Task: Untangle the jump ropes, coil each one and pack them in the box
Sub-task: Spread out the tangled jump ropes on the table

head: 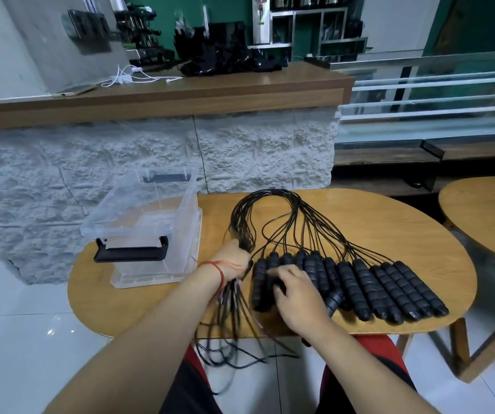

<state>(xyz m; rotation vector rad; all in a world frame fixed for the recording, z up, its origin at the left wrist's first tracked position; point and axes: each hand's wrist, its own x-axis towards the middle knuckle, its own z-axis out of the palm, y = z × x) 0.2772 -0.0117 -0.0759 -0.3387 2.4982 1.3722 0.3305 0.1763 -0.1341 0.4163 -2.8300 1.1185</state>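
- Head view: the left hand (234, 259) clutches a bundle of black jump-rope cords (265, 218), whose loose ends hang off the near edge of the table (404, 234).
- The right hand (295, 295) lies over the row of handles (374, 289) with bent fingers. I cannot tell whether it holds one.
- The clear box (162, 210) stands at the table's left with nothing in it. No rope is coiled or packed, so the task looks barely begun.

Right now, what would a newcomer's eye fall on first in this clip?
A row of black jump rope handles lies side by side on the wooden table, the right hand resting on them. The left hand grips their bundled cords beside the row. A clear plastic box stands at the table's left.
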